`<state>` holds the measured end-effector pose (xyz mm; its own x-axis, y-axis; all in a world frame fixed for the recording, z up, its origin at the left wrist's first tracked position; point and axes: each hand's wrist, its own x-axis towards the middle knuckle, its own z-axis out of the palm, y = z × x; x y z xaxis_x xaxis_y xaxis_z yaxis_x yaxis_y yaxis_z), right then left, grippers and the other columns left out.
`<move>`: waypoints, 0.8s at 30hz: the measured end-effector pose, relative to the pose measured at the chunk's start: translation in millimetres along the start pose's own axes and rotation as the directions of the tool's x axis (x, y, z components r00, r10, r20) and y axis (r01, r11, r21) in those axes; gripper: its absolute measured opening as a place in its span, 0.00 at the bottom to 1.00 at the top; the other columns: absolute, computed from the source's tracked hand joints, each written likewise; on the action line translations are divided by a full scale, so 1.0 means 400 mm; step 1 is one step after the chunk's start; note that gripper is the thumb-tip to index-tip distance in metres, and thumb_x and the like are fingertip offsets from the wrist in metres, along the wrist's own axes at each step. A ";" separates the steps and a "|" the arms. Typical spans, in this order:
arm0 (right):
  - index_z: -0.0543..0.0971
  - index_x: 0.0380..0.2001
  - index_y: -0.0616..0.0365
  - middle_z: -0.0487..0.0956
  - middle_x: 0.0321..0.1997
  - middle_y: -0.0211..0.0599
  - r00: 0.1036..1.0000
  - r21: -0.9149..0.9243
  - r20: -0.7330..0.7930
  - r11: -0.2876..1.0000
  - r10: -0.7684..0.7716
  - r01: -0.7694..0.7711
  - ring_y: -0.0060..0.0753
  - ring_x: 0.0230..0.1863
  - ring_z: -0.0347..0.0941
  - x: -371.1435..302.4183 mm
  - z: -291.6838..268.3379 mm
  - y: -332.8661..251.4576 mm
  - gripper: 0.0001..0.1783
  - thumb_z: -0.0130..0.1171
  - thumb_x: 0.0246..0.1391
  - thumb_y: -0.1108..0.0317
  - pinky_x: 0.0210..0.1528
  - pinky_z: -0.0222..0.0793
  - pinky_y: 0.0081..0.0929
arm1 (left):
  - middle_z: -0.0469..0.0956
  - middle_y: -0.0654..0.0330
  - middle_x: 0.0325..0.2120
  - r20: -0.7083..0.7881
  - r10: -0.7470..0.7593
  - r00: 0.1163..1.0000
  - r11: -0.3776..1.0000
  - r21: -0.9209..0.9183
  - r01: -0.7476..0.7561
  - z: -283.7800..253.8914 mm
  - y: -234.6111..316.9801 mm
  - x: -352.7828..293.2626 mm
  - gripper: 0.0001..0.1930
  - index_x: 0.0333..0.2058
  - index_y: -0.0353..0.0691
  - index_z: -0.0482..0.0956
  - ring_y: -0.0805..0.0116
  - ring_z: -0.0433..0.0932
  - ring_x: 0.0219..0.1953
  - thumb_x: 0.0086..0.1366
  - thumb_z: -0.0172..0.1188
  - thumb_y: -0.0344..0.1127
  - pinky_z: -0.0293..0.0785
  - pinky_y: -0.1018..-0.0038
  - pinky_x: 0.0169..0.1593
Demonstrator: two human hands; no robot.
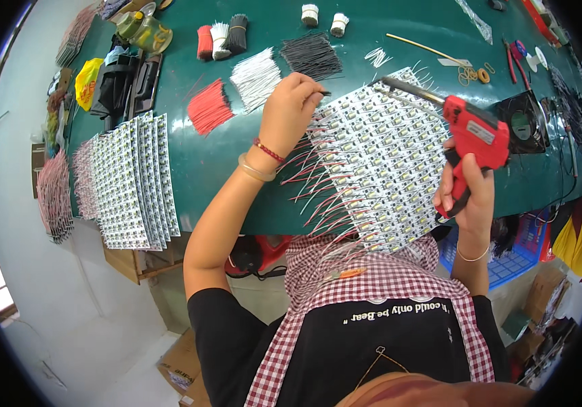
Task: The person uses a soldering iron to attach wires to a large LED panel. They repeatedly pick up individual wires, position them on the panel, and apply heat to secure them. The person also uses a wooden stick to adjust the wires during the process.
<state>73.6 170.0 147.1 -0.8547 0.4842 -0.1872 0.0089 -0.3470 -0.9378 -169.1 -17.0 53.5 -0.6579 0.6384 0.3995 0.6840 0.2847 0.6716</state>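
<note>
My right hand is wrapped around the grip of a red soldering gun. The gun's dark tip points left, over the far end of a white circuit board panel. Rows of small components cover the panel, and red and white wires stick out along its left side. Near the panel's far left corner, my left hand pinches a short black wire, mostly hidden by the fingers. Just beyond that hand lie loose black wires and white wires; red wires are spread farther left.
Bundled wires stand at the back of the green table. Stacked panels lie on the left, near a green-lidded jug. To the right are a black fan-like box and pliers. A blue crate sits below.
</note>
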 end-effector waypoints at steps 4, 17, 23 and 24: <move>0.72 0.45 0.69 0.71 0.15 0.33 0.994 -0.034 -0.035 0.994 0.106 -0.108 0.20 0.10 0.66 0.019 0.049 0.057 0.18 0.54 0.62 0.63 0.16 0.70 0.22 | 0.70 0.59 0.25 0.029 0.264 0.964 0.946 0.186 -0.265 0.010 -0.007 -0.026 0.08 0.32 0.38 0.80 0.60 0.71 0.29 0.51 0.62 0.23 0.71 0.69 0.32; 0.71 0.46 0.69 0.70 0.16 0.33 0.977 -0.271 -0.081 0.939 0.197 -0.212 0.19 0.10 0.64 0.045 0.072 0.109 0.17 0.54 0.60 0.65 0.16 0.66 0.20 | 0.71 0.59 0.26 0.147 0.425 0.893 0.887 0.130 -0.443 0.039 -0.053 -0.009 0.15 0.34 0.35 0.81 0.63 0.69 0.29 0.44 0.58 0.20 0.70 0.70 0.32; 0.71 0.41 0.67 0.70 0.14 0.32 0.969 -0.334 -0.114 0.910 0.218 -0.244 0.20 0.11 0.64 0.043 0.081 0.105 0.13 0.52 0.60 0.66 0.16 0.64 0.20 | 0.66 0.58 0.26 0.167 0.420 0.892 0.888 0.128 -0.442 0.044 -0.060 -0.009 0.11 0.32 0.33 0.77 0.62 0.68 0.31 0.47 0.57 0.23 0.70 0.70 0.35; 0.71 0.40 0.67 0.70 0.14 0.32 0.966 -0.368 -0.111 0.893 0.235 -0.260 0.20 0.11 0.64 0.042 0.080 0.104 0.13 0.52 0.60 0.66 0.16 0.64 0.20 | 0.66 0.58 0.26 0.171 0.418 0.892 0.888 0.130 -0.441 0.045 -0.059 -0.007 0.11 0.32 0.33 0.77 0.62 0.68 0.31 0.47 0.57 0.23 0.70 0.70 0.35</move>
<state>43.1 138.0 114.4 -0.7655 0.4755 -0.4335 0.4207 -0.1399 -0.8963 -177.7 -12.8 25.0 -0.2468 0.8110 0.5304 0.9387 0.0641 0.3388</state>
